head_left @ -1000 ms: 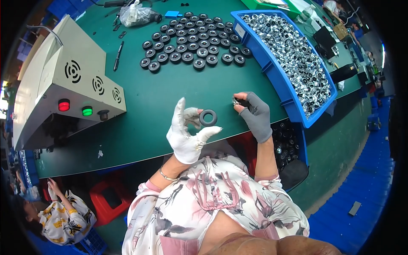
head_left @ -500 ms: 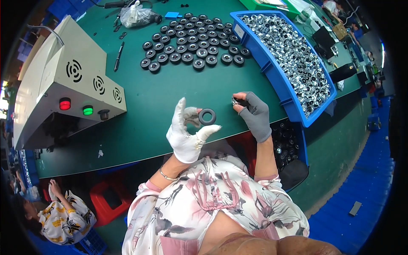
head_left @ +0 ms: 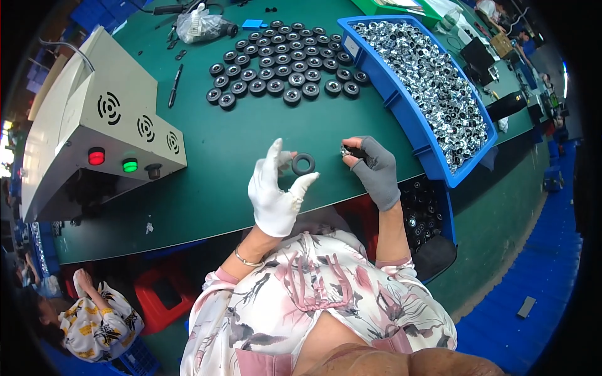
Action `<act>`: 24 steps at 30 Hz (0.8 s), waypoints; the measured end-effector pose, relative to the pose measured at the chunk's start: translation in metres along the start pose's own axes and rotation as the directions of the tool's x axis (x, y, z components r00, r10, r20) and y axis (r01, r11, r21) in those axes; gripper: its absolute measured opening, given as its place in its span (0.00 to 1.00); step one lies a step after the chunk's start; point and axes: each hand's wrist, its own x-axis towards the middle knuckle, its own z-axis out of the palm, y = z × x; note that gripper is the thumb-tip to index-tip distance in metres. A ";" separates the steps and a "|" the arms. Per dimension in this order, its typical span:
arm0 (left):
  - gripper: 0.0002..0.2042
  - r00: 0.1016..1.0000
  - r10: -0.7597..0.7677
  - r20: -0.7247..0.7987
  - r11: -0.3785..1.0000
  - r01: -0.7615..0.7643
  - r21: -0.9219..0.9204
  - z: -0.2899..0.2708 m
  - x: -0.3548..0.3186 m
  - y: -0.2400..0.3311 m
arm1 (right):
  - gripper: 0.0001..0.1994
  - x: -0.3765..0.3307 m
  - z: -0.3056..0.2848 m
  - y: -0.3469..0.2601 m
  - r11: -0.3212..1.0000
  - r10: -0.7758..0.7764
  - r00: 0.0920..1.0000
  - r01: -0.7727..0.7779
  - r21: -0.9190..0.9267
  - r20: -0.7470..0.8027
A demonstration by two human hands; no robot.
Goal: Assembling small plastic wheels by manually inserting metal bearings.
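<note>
Black rubber ring [head_left: 303, 173] first: it sits at the fingertips of my left hand [head_left: 271, 197], between one and two o'clock from the palm, raised above the green table [head_left: 207, 150]. That hand wears a white glove. Its thumb reaches under the ring's edge and a bare fingertip meets the far side, so I have the ring pinched with its hole facing up at me, while my index finger points toward twelve.

My right hand [head_left: 380, 175], in a grey fingerless glove, is at three o'clock from the ring and well apart from it. Finger and thumb close on a small silver-and-black piece [head_left: 345, 150] at ten o'clock from the palm; my fingers hide part of it.

Near twelve o'clock from the ring, dark wheels [head_left: 283, 59] with pale hubs lie in loose rows. At one o'clock from my right hand stands a blue bin [head_left: 401, 114] heaped with shiny silver parts [head_left: 433, 88]. At ten o'clock from my left hand is a cream machine [head_left: 137, 81] with a red light [head_left: 96, 156] and a green light [head_left: 130, 165]. A black pen [head_left: 176, 86] lies between ten and eleven.
</note>
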 end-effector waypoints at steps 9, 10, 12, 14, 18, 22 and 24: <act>0.36 0.972 -0.002 0.234 0.890 -0.105 0.444 -0.004 0.010 -0.006 | 0.14 -0.001 -0.003 0.002 0.999 -0.023 1.000 0.022 0.028 0.012; 0.36 0.974 0.002 0.227 0.885 -0.107 0.452 -0.006 0.010 -0.004 | 0.14 -0.001 -0.003 0.003 1.000 -0.027 0.999 0.026 0.016 0.017; 0.37 0.974 0.013 0.226 0.880 -0.119 0.459 -0.011 0.009 -0.005 | 0.14 -0.001 -0.002 0.007 1.000 -0.030 0.999 0.030 0.007 0.014; 0.37 0.977 -0.015 0.213 0.883 -0.087 0.461 -0.025 0.006 -0.009 | 0.13 -0.001 -0.001 0.008 0.998 -0.068 0.998 0.068 0.013 -0.019; 0.32 0.979 -0.058 0.196 0.856 -0.052 0.515 -0.047 -0.011 -0.018 | 0.13 0.000 -0.002 0.005 0.997 -0.073 0.997 0.073 0.006 -0.015; 0.28 0.978 -0.101 0.182 0.851 -0.009 0.524 -0.053 -0.016 -0.016 | 0.13 -0.001 -0.005 0.005 0.997 -0.070 0.997 0.071 -0.010 0.024; 0.25 0.980 -0.100 0.173 0.852 -0.005 0.523 -0.052 -0.014 -0.016 | 0.13 0.000 -0.004 0.007 0.996 -0.083 0.996 0.083 -0.012 0.024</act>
